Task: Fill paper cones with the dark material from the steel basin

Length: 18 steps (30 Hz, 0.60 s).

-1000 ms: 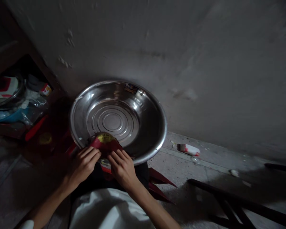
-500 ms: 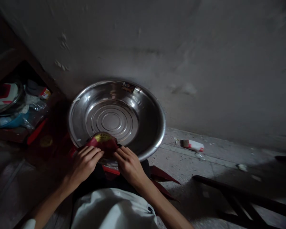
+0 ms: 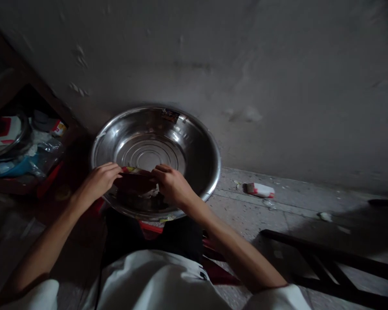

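A wide, shiny metal basin [image 3: 200, 172] with ringed grooves in its bottom stands in front of my lap. Over its near side I hold a dark red plastic bag [image 3: 136, 183] with some yellow print along its top. My left hand [image 3: 104, 177] pinches the bag's left top corner, fingers closed. Closed on the right top corner is my right hand [image 3: 171, 183]. The bag sags between them, and something whitish shows at its lower right, too dim to name. What the bag contains, if anything, is hidden.
A grey wall [image 3: 278, 86] rises behind the basin. On the floor at right lies a small white and red carton [image 3: 260, 190], with dark bench-like legs [image 3: 310, 247] nearer me. At left, a shelf holds a blue bowl [image 3: 24, 165] and plastic bags [image 3: 48, 148].
Both hands have moved forward and up over the basin and further apart, carrying the red bag. The bag's yellow-printed face has turned mostly out of sight.
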### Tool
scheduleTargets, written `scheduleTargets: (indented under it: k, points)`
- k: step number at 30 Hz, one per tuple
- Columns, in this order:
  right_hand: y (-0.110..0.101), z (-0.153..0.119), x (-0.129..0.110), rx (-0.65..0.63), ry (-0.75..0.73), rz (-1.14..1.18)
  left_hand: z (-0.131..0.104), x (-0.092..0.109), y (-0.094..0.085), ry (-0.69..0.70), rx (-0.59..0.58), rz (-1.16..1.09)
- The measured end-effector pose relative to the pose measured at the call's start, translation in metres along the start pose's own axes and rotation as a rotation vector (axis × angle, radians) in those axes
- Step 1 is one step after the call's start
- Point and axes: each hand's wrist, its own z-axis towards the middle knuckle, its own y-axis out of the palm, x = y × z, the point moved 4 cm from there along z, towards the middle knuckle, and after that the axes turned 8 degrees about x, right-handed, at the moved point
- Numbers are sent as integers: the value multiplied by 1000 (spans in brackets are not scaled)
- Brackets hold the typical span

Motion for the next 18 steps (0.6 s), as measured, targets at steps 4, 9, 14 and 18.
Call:
scheduleTargets:
  k: [4,9,14,18]
  points:
    - [0,5,0,-69,61,-80,-3,-14,-6,-6,10,39]
    - [-12,48,12,-36,81,-223,36,-33,-3,4,87,164]
    - [-24,76,14,115,5,-252,48,-48,-23,19,223,290]
    - [-3,52,2,133,-112,-191,-3,-36,-14,65,191,284]
